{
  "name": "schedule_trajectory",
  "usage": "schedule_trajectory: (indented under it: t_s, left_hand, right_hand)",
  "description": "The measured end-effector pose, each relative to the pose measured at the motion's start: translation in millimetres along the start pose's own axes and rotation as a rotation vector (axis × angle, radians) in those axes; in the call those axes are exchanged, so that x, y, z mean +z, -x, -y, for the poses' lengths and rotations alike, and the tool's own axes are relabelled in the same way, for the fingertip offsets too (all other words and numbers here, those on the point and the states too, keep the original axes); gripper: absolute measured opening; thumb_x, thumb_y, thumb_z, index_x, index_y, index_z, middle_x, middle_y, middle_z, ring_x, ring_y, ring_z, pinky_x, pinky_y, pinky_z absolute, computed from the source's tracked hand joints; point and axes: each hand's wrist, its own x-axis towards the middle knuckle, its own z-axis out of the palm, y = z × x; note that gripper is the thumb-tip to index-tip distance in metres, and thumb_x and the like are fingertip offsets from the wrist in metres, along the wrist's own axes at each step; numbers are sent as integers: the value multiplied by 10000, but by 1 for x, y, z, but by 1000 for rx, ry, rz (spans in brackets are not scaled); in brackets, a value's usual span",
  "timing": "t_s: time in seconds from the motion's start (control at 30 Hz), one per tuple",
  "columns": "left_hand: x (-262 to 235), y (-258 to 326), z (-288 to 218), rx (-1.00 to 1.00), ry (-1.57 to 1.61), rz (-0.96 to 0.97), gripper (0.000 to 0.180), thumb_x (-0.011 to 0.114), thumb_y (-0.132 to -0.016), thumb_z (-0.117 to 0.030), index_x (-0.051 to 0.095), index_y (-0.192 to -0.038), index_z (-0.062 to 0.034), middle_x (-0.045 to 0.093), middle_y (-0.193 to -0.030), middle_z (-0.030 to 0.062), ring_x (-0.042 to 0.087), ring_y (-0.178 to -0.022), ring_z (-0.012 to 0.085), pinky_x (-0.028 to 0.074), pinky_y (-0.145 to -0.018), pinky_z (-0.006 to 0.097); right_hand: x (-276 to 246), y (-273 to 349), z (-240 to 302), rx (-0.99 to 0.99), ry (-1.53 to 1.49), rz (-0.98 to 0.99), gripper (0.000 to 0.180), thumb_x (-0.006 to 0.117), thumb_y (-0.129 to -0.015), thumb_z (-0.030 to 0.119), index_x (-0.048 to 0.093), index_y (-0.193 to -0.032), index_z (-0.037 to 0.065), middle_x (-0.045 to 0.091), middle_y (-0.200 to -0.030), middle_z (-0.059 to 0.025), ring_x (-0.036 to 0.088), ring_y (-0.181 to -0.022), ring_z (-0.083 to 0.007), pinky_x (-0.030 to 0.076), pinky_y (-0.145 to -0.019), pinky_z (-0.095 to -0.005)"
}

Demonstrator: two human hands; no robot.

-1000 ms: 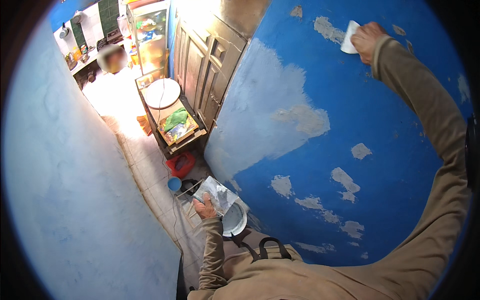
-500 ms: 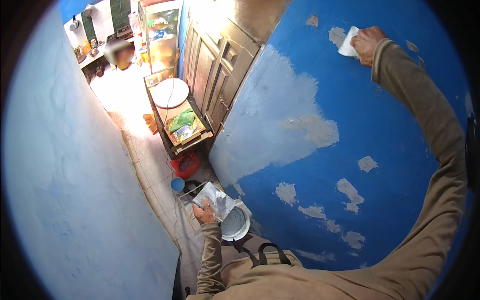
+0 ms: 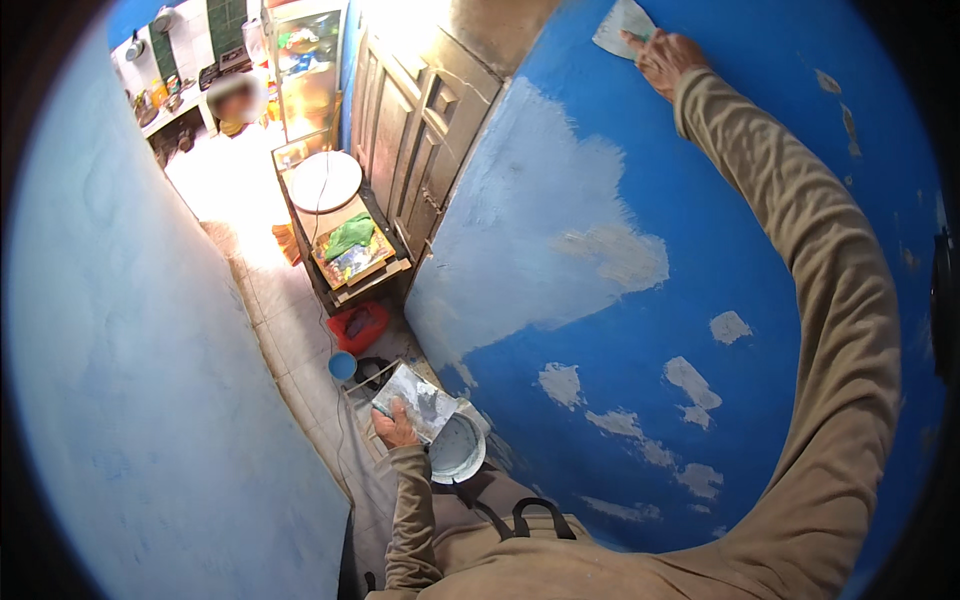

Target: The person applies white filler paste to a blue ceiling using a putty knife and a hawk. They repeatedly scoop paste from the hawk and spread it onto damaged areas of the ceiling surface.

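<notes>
High on the blue wall (image 3: 730,210), my right hand (image 3: 672,66) grips a pale, wide-bladed putty knife (image 3: 621,27). Its blade lies against the paint, one finger pressed along it. Low down, my left hand (image 3: 397,430) holds a flat rectangular metal plate (image 3: 424,396) smeared with grey-white putty, the thumb on top. Just under the plate's edge is a round white bucket (image 3: 457,452) with greyish paste inside. Several grey putty patches (image 3: 690,382) dot the wall, and a large whitish area (image 3: 510,220) covers its left part.
A pale blue wall (image 3: 150,330) runs along the left. Ahead stand a wooden door (image 3: 425,120) and a small table (image 3: 345,290) with a round white top on it. A red bag (image 3: 357,322) and a blue tub (image 3: 342,366) sit on the floor. Another person (image 3: 236,105) is far back.
My right hand has moved left and up along the wall with the putty knife. My left hand still holds the plate by the bucket. The view has shifted slightly.
</notes>
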Motion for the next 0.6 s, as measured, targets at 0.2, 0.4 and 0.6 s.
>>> schedule_trajectory:
  t_s: [0.2, 0.4, 0.6]
  left_hand:
    - [29, -1, -23, 22, 30, 82, 243, 576, -922, -203, 486, -1008, 6, 595, -933, 79, 564, -788, 135, 477, -701, 268]
    - [10, 5, -15, 74, -91, -71, 287, 576, -919, -222, 491, -1039, 25, 603, -940, 106, 568, -795, 154, 479, -726, 294]
    - [-6, 7, 2, 44, -159, -27, 326, 576, -916, -247, 490, -1057, 34, 588, -972, 102, 554, -827, 157, 463, -755, 295]
  right_hand:
    - [23, 23, -1, 2, 33, -195, 560, 543, -877, 111, 368, -1409, 125, 656, -777, -33, 623, -730, -125, 491, -541, -256]
    - [-4, 49, -32, 50, -88, -269, 469, 535, -878, 122, 463, -1342, 127, 668, -765, -61, 651, -713, -171, 527, -571, -292]
    - [-26, 6, -34, 110, -411, 19, 420, 466, -914, 102, 480, -1330, 158, 677, -852, -95, 669, -698, -227, 561, -593, -348]
